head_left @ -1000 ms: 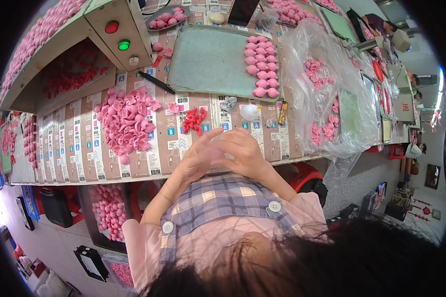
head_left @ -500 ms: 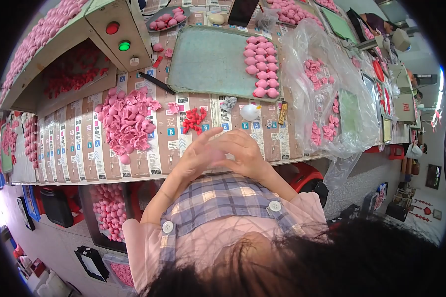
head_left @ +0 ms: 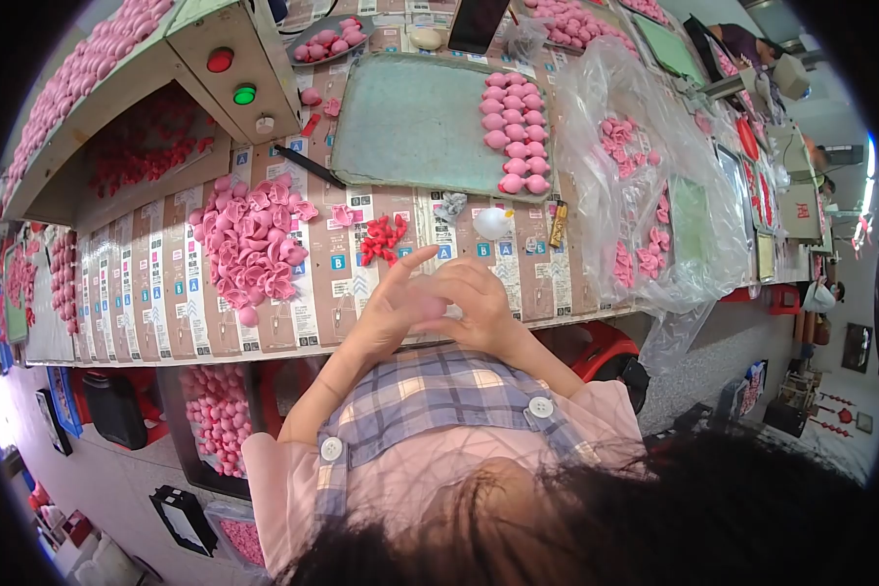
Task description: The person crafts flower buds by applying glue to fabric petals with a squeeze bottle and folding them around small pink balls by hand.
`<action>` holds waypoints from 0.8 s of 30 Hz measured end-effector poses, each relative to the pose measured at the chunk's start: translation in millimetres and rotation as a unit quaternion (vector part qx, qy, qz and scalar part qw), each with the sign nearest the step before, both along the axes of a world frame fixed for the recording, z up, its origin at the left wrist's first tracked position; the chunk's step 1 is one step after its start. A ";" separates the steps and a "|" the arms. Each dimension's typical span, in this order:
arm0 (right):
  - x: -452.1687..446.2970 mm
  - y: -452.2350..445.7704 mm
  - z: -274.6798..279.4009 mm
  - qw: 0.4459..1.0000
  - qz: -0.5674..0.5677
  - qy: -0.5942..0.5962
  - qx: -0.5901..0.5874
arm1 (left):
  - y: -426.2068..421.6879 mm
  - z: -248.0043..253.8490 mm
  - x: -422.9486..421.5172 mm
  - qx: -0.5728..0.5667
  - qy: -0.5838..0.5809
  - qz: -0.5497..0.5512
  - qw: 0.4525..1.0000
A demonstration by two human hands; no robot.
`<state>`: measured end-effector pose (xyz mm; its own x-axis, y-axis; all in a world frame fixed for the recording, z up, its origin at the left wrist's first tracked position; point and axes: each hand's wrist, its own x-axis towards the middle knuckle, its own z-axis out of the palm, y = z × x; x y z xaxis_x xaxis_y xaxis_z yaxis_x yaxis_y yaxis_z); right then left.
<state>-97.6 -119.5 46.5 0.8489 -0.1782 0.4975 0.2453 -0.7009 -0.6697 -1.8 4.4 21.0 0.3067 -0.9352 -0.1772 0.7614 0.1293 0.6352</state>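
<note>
Since the left hand (head_left: 383, 314) and right hand (head_left: 481, 305) have a loose, half-curled grip on a blurry pink piece (head_left: 422, 306), it's basically between them, by the near edge of the tabletop (head_left: 156, 303).

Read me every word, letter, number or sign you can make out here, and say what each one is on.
"A", in blue squares, repeated on the brown-and-white printed table covering
"B", in blue squares, on the same covering
Its smaller print: too small to read
Lettering on the small yellow tube: too small to read
Red mark on the pale panel at right: too blurred to read
</note>
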 end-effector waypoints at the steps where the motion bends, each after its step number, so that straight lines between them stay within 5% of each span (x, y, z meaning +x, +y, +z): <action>1: -0.5 0.1 -0.8 1.000 0.003 0.000 0.008 | 0.4 -1.1 -0.2 -0.003 -0.005 0.000 1.000; 24: -0.1 0.9 3.3 0.998 0.011 -0.036 -0.041 | 3.3 -5.7 -1.1 -0.041 0.064 -0.051 0.996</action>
<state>-97.7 -118.6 49.8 0.8135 -0.1158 0.5700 0.3067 -0.7472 -0.5896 -2.8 7.7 15.3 0.1888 -0.9733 -0.1306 0.8477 0.0943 0.5220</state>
